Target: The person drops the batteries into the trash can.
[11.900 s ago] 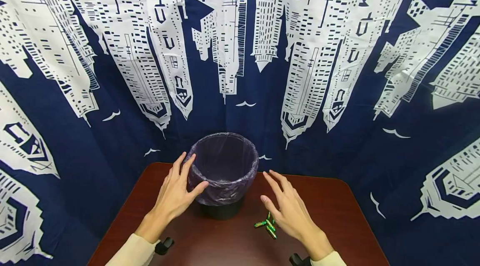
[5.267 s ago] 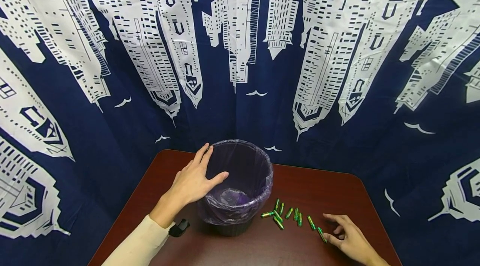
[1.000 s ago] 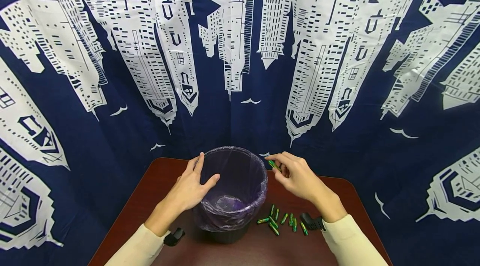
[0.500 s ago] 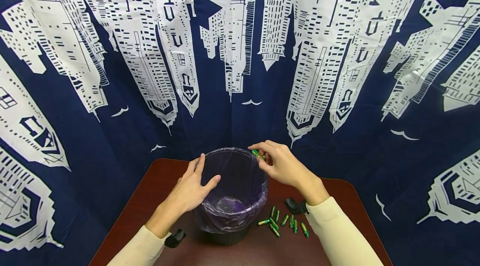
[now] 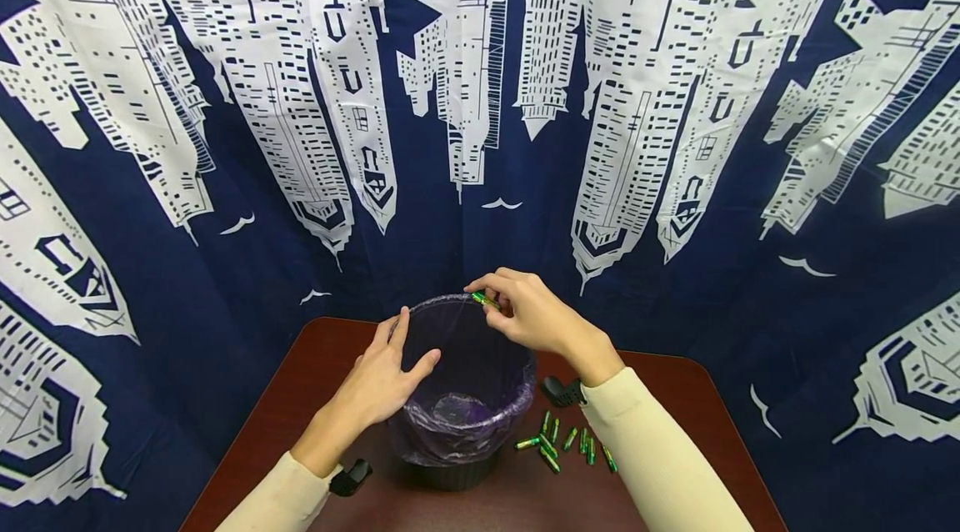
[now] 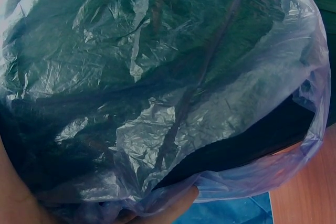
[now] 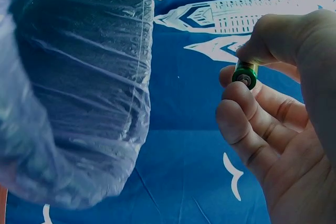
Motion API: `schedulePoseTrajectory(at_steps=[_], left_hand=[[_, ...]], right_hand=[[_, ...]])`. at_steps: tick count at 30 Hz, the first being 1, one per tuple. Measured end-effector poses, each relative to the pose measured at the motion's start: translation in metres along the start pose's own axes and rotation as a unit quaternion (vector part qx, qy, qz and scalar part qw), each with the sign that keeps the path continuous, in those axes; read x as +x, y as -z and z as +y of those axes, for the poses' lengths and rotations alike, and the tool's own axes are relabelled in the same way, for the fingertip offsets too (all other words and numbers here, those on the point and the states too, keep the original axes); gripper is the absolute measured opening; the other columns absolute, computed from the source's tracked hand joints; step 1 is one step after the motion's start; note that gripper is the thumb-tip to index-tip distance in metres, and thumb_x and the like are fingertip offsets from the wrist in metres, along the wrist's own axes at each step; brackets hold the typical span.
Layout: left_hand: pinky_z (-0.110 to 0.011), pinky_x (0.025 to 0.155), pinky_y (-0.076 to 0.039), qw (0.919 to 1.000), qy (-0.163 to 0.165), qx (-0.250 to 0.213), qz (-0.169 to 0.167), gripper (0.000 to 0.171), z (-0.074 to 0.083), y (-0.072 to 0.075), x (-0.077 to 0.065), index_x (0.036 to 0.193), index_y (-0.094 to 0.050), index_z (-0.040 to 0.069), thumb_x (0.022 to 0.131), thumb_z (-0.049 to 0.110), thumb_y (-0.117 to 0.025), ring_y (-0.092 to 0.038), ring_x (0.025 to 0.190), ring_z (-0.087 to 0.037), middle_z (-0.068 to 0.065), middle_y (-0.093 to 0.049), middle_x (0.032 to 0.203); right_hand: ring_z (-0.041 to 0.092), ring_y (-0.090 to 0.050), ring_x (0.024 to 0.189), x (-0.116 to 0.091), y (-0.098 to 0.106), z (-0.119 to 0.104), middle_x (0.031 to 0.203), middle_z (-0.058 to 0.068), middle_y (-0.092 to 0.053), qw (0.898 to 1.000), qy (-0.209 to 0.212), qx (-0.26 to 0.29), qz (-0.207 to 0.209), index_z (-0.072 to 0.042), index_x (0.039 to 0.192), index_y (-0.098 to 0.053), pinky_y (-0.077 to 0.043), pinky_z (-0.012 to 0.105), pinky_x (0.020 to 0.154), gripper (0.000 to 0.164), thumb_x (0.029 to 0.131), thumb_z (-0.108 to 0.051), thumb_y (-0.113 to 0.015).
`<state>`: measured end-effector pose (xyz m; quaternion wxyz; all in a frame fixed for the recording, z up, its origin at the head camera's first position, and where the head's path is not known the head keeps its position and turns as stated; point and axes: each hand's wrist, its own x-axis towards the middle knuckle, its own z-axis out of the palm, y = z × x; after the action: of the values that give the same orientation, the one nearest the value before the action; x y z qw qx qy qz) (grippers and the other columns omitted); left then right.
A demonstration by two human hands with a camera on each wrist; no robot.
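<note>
A green-and-gold battery is pinched in my right hand, between thumb and fingers above the far rim of the trash can. In the right wrist view the end of the battery faces the camera, with the can to its left. My left hand rests at the left rim of the trash can, fingers straight and spread, thumb over the opening. A purple, see-through bag lines the can and folds over its rim. Crinkled plastic of the bag fills the left wrist view.
Several more green batteries lie scattered on the brown table, right of the can and near my right sleeve. A navy curtain with white city buildings hangs right behind the table.
In the last second my right hand moved left with the battery, from right of the can to over its far rim. Earlier, batteries on the table increased. My left hand stays at the rim.
</note>
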<state>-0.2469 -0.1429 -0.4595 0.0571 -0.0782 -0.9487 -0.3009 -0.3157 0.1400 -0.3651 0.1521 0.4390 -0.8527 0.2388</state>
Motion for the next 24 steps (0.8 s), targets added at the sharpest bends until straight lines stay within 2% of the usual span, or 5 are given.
schedulePoseTrajectory(at_steps=[6, 16, 24], left_hand=[[-0.080, 0.127, -0.048, 1.0000, 0.000, 0.002, 0.001, 0.106, -0.001, 0.000, 0.000, 0.187, -0.019, 0.007, 0.113, 0.069, -0.061, -0.066, 0.149, -0.057, -0.025, -0.033, 0.188], [-0.079, 0.126, -0.049, 1.0000, 0.001, 0.004, -0.001, 0.105, 0.000, 0.000, -0.001, 0.187, -0.019, 0.006, 0.113, 0.068, -0.061, -0.069, 0.145, -0.057, -0.025, -0.033, 0.187], [-0.080, 0.127, -0.048, 1.0000, 0.004, 0.004, -0.002, 0.105, 0.001, 0.001, 0.000, 0.187, -0.019, 0.006, 0.113, 0.068, -0.060, -0.066, 0.149, -0.058, -0.025, -0.033, 0.188]], right_hand=[[0.013, -0.063, 0.078, 0.012, -0.008, -0.001, 0.101, 0.003, -0.069, 0.999, -0.009, 0.005, -0.031, -0.006, 0.139, -0.082, -0.056, 0.023, 0.072, 0.036, 0.104, -0.002, -0.077], [0.010, -0.062, 0.079, 0.024, -0.019, -0.001, 0.103, 0.004, -0.069, 0.998, -0.013, 0.007, -0.065, -0.006, 0.140, -0.081, -0.056, 0.023, 0.073, 0.035, 0.106, -0.004, -0.076], [0.015, -0.069, 0.083, 0.030, -0.022, -0.005, 0.119, 0.010, -0.076, 0.995, -0.037, 0.001, -0.090, -0.011, 0.153, -0.074, -0.058, 0.023, 0.078, 0.045, 0.109, -0.011, -0.078]])
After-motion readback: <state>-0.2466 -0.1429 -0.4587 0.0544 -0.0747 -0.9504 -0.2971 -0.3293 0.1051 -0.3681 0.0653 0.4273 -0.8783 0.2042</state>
